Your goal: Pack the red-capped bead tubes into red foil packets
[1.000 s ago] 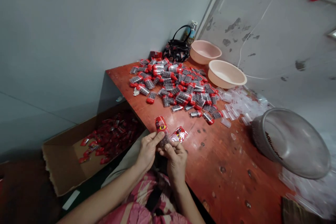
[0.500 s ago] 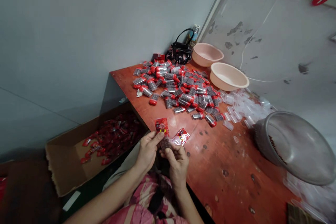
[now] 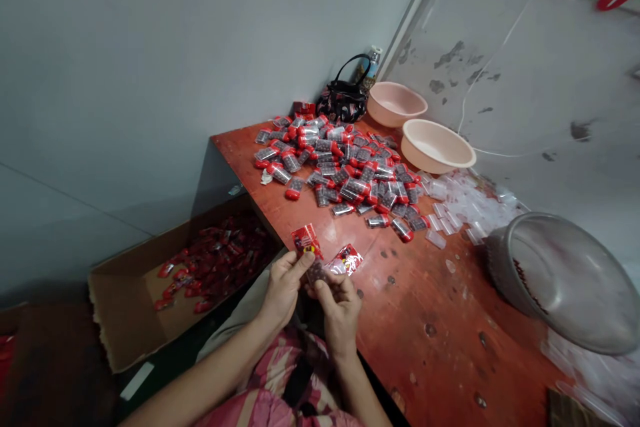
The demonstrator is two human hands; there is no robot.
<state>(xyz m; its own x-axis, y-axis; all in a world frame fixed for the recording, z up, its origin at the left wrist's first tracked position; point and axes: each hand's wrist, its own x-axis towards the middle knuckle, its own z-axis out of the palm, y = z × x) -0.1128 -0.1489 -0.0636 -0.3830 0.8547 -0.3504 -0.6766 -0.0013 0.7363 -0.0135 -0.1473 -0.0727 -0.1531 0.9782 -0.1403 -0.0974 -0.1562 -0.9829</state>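
Between my two hands, over the table's near edge, is a small clear pack of dark pieces [image 3: 316, 271] with a red printed card [image 3: 306, 240] at its top. My left hand [image 3: 281, 285] is closed on the left side, its thumb pressed where card and pack meet. My right hand [image 3: 341, 310] pinches the pack's lower end, fingers curled and partly hidden. Just beyond my right fingers lies another red printed card [image 3: 349, 257] on the red table [image 3: 400, 327]. Farther back is a heap of clear packs with red ends and dark contents [image 3: 345, 170].
Two pale basins [image 3: 437, 159] and a black handbag [image 3: 343, 103] stand at the back. Clear empty sleeves [image 3: 463, 203] lie beside a large metal bowl [image 3: 515, 227] on the right. Below left, a cardboard box [image 3: 125, 293] holds many red packs.
The red card at the top of the pack has tilted slightly to the left. Both hands keep their grip and have hardly moved.
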